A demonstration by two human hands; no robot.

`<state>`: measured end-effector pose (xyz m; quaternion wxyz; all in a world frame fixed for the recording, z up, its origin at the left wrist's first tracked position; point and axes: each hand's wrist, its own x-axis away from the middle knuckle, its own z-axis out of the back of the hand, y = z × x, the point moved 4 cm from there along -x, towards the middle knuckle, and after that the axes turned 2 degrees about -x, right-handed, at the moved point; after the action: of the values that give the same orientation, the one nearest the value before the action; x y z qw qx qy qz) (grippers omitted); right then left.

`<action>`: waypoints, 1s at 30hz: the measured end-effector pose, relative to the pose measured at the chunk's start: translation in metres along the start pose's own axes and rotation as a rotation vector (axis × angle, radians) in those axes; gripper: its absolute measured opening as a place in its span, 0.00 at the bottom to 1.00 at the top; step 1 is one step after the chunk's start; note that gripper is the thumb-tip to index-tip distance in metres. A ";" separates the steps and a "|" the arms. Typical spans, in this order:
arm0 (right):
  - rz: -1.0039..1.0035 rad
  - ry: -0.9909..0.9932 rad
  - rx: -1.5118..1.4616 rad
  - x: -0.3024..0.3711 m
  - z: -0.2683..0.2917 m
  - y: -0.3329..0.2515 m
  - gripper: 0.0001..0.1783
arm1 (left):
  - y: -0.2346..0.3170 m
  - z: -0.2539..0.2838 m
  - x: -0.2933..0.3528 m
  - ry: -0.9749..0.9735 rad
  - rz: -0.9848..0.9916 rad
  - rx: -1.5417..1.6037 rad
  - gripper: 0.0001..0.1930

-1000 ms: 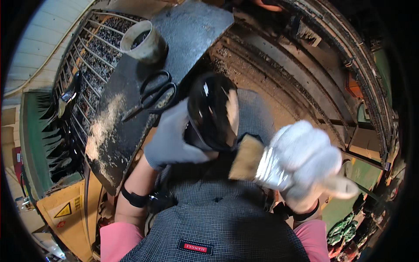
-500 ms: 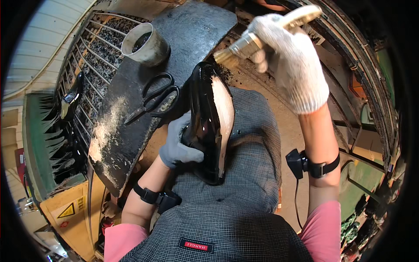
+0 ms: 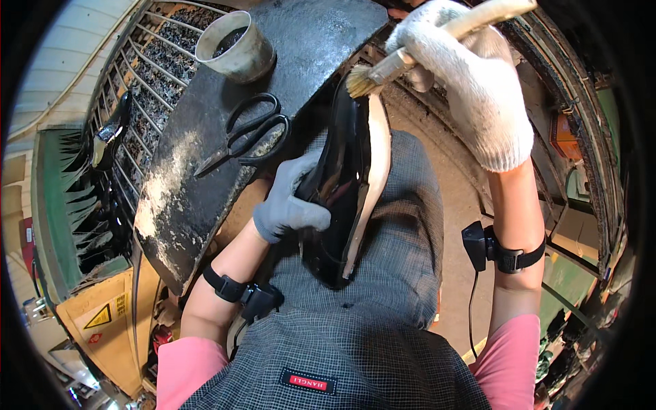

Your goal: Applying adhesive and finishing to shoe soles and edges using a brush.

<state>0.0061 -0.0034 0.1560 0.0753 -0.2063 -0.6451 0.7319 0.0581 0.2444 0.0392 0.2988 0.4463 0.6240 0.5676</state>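
Note:
A glossy black shoe (image 3: 335, 184) with a pale sole edge lies lengthwise over my lap, its toe pointing away from me. Around its near left side wraps my left hand (image 3: 290, 201) in a grey glove, the thumb across the upper. My right hand (image 3: 471, 85), in a white knit glove, grips a paintbrush (image 3: 403, 63) by its pale handle. The brush's bristles touch the shoe's far end, at the rim of the sole. Some fingers of my right hand are hidden behind the glove and handle.
Left of the shoe, a dark board (image 3: 307, 41) bears black-handled scissors (image 3: 256, 137) and a whitish cup (image 3: 239, 55) with dark contents. Beyond it, a metal rack (image 3: 154, 82) covers black scraps. Another shiny black shoe (image 3: 109, 133) stands at the far left. Curved rails (image 3: 570, 102) run along the right.
The brush has come down onto the shoe's far end from beside it. My left hand and the shoe have shifted slightly right, and my right hand has moved a little right too.

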 end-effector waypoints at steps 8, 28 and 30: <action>0.145 -0.153 -0.231 0.065 -0.015 0.002 0.05 | 0.003 -0.026 -0.010 0.097 0.135 0.333 0.43; -0.293 -0.192 -0.254 0.125 0.013 -0.016 0.06 | -0.017 -0.072 -0.054 0.064 0.362 1.048 0.30; -0.240 -0.181 -0.271 0.132 0.020 -0.015 0.07 | -0.027 -0.075 -0.054 0.027 0.393 0.969 0.37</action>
<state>-0.1232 0.0302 0.1454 0.0753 -0.0694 -0.7617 0.6398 0.0089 0.1634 0.0189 -0.0621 0.6345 0.7234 0.2651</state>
